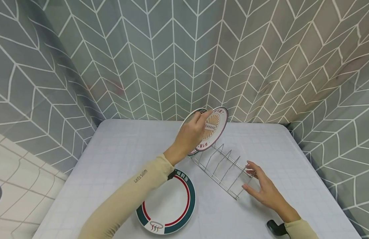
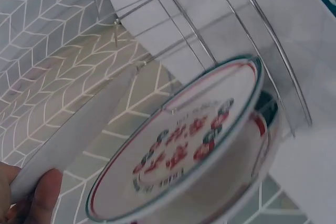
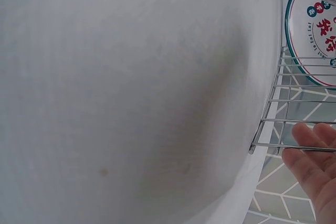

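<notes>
My left hand (image 1: 191, 133) grips the edge of a white plate (image 1: 213, 129) with an orange sunburst print and dark red rim, tilted above the left end of a wire dish rack (image 1: 217, 169). The left wrist view shows this plate (image 2: 79, 129) nearly edge-on, between finger and thumb. Beside it, a plate with red characters (image 2: 173, 140) leans in the rack, with another dish partly hidden behind it. At the rack's right end, my right hand (image 1: 266, 191) has its fingers extended and thumb apart; its fingertips (image 3: 296, 158) are at the end wire, though contact is unclear.
A large white plate with a green rim and red ring (image 1: 175, 229) lies flat on the white-covered table (image 1: 121, 139), left of the rack and partly under my left forearm. Patterned curtains (image 1: 184, 59) surround the table's back and sides.
</notes>
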Action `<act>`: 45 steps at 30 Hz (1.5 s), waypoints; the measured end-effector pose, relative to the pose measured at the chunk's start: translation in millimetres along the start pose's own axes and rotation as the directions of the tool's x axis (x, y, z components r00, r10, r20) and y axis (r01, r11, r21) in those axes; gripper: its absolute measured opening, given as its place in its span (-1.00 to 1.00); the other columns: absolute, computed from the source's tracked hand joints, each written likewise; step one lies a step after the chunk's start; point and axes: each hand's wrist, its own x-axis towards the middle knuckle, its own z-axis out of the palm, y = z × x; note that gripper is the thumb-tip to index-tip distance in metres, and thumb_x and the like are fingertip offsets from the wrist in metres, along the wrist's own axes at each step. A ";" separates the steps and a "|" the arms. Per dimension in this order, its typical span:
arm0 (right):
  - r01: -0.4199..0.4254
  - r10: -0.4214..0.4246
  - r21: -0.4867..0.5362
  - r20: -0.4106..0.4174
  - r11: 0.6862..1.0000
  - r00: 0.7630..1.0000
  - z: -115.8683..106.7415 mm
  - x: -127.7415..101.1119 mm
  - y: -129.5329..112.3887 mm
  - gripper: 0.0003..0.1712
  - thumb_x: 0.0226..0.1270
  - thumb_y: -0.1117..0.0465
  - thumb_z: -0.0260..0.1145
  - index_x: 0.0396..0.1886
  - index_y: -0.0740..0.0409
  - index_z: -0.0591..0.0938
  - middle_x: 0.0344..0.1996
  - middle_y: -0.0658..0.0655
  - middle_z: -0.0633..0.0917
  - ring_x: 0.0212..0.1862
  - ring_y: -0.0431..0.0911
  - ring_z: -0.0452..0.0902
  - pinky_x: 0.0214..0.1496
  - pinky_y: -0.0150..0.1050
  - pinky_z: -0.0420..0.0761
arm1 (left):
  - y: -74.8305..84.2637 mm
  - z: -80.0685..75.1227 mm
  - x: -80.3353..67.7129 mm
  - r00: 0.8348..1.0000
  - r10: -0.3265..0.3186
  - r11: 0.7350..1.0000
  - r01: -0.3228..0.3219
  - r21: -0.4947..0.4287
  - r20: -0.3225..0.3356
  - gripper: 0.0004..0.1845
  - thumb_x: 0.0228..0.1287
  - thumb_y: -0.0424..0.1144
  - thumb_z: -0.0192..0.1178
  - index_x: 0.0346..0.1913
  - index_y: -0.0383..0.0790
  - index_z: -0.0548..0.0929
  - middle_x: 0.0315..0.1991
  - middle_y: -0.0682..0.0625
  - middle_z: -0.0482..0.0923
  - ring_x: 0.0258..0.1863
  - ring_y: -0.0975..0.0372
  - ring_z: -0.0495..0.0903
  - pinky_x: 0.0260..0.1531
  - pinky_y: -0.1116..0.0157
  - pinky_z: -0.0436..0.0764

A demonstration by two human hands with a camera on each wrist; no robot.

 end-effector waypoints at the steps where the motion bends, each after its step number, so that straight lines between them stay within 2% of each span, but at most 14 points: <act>1: 0.001 -0.001 0.000 -0.001 1.000 1.000 0.1 -0.1 0.1 0.02 0.01 0.18 0.46 0.43 0.04 0.11 0.13 0.13 0.48 0.02 0.05 0.48 0.05 -0.35 0.42 | 0.5 2.6 -0.3 1.000 -0.002 1.000 0.002 0.007 0.002 -0.49 0.21 -0.48 0.08 0.24 -0.18 0.34 -0.27 -0.05 0.43 -0.73 0.27 0.36 -0.71 0.46 0.40; 7: 0.002 -0.002 -0.005 -0.009 1.000 1.000 0.0 -0.7 0.5 0.02 0.00 0.18 0.47 0.42 0.07 0.12 0.12 0.12 0.48 0.02 0.05 0.49 0.04 -0.35 0.40 | 8.7 13.7 -1.4 0.999 0.003 0.999 -0.005 0.037 0.042 -0.40 0.11 -0.49 0.16 0.26 -0.19 0.33 -0.16 -0.05 0.48 -0.77 0.28 0.37 -0.75 0.49 0.36; 10: 0.002 -0.002 0.002 -0.014 1.000 1.000 0.1 -0.7 0.4 0.02 0.00 0.18 0.47 0.43 0.04 0.12 0.12 0.13 0.48 0.02 0.04 0.49 0.05 -0.44 0.39 | 12.2 19.1 -2.9 0.995 0.010 0.999 -0.014 0.046 0.095 -0.38 0.13 -0.48 0.18 0.29 -0.20 0.30 -0.18 -0.05 0.46 -0.77 0.32 0.33 -0.75 0.54 0.31; 12: 0.006 -0.006 0.014 -0.008 1.000 1.000 0.4 -0.4 0.1 0.02 0.01 0.19 0.46 0.43 0.02 0.11 0.13 0.15 0.47 0.02 0.04 0.48 0.06 -0.51 0.36 | 12.9 22.2 -4.0 0.994 0.019 0.998 -0.026 0.064 0.107 -0.38 0.13 -0.45 0.19 0.29 -0.21 0.30 -0.22 -0.05 0.46 -0.79 0.33 0.29 -0.78 0.55 0.27; 14: 0.009 -0.009 0.020 0.001 1.000 1.000 0.6 0.3 -0.5 0.01 0.03 0.19 0.45 0.43 0.01 0.10 0.13 0.15 0.46 0.03 0.04 0.47 0.07 -0.52 0.36 | 12.7 22.9 -3.8 0.996 0.023 0.997 -0.029 0.067 0.085 -0.40 0.13 -0.47 0.17 0.28 -0.21 0.31 -0.24 -0.04 0.46 -0.78 0.34 0.28 -0.78 0.54 0.25; 19: 0.009 -0.009 0.007 0.005 1.000 1.000 -1.1 1.4 -1.9 0.00 0.03 0.17 0.45 0.43 0.06 0.11 0.14 0.14 0.46 0.04 0.04 0.47 0.06 -0.36 0.41 | 9.4 18.6 1.2 1.000 0.005 0.999 -0.004 0.049 -0.009 -0.42 0.16 -0.51 0.09 0.27 -0.18 0.31 -0.19 -0.02 0.48 -0.76 0.32 0.28 -0.76 0.52 0.27; 24: -0.009 0.009 -0.011 0.003 1.000 1.000 -1.9 2.5 -2.0 0.01 0.02 0.16 0.45 0.43 0.06 0.11 0.15 0.11 0.46 0.05 0.02 0.48 0.03 -0.23 0.43 | 6.6 16.5 1.9 1.000 -0.012 0.999 0.012 0.038 0.006 -0.45 0.22 -0.50 0.04 0.28 -0.15 0.29 -0.14 -0.02 0.49 -0.76 0.32 0.30 -0.77 0.52 0.28; 28: -0.014 0.014 -0.014 0.010 1.000 1.000 -0.6 3.2 -1.7 0.01 0.03 0.17 0.45 0.43 0.07 0.11 0.16 0.13 0.44 0.06 0.02 0.48 0.02 -0.16 0.44 | 6.0 19.7 -1.1 1.000 -0.006 0.999 0.006 0.049 0.009 -0.45 0.20 -0.48 0.07 0.27 -0.14 0.31 -0.15 -0.01 0.48 -0.73 0.30 0.34 -0.74 0.50 0.33; 34: -0.008 0.008 -0.004 0.002 1.000 1.000 0.3 1.4 -1.2 0.01 0.01 0.17 0.46 0.43 0.03 0.11 0.15 0.14 0.46 0.04 0.03 0.48 0.06 -0.45 0.38 | 8.7 27.6 -8.9 0.998 -0.001 0.998 -0.003 0.067 0.065 -0.41 0.15 -0.49 0.10 0.28 -0.16 0.30 -0.22 -0.03 0.47 -0.76 0.32 0.28 -0.77 0.52 0.27; 37: -0.009 0.009 0.000 -0.002 1.000 1.000 0.2 0.9 -1.4 0.02 0.01 0.17 0.46 0.43 -0.02 0.10 0.14 0.13 0.46 0.04 0.03 0.48 0.06 -0.48 0.37 | 10.7 29.0 -11.3 0.996 0.012 0.997 -0.018 0.074 0.084 -0.39 0.14 -0.47 0.13 0.29 -0.15 0.29 -0.22 -0.03 0.48 -0.79 0.35 0.24 -0.78 0.54 0.22; 39: -0.009 0.009 0.004 -0.001 1.000 1.000 0.3 0.4 -1.6 0.02 0.02 0.18 0.46 0.44 -0.03 0.09 0.14 0.14 0.46 0.03 0.04 0.48 0.06 -0.40 0.41 | 10.9 27.9 -11.4 0.998 0.035 0.997 -0.039 0.064 0.059 -0.40 0.14 -0.47 0.14 0.28 -0.16 0.30 -0.23 -0.03 0.47 -0.77 0.35 0.26 -0.76 0.54 0.25; 42: -0.006 0.006 0.008 0.000 1.000 1.000 0.4 -0.5 -1.6 0.01 0.02 0.18 0.45 0.43 0.00 0.10 0.14 0.14 0.47 0.02 0.06 0.48 0.03 -0.29 0.44 | 8.3 24.5 -8.7 0.998 0.048 0.998 -0.046 0.035 -0.040 -0.48 0.21 -0.48 0.09 0.25 -0.19 0.33 -0.26 -0.04 0.47 -0.76 0.31 0.28 -0.76 0.51 0.30; 45: -0.008 0.008 0.000 -0.005 1.000 1.000 -0.2 -1.4 -1.3 0.00 0.02 0.17 0.46 0.42 0.05 0.12 0.14 0.11 0.46 0.02 0.04 0.48 0.02 -0.26 0.43 | 4.1 20.5 -4.6 0.991 0.045 0.999 -0.042 0.027 -0.124 -0.56 0.30 -0.48 -0.03 0.24 -0.21 0.33 -0.30 -0.06 0.45 -0.73 0.28 0.31 -0.76 0.48 0.34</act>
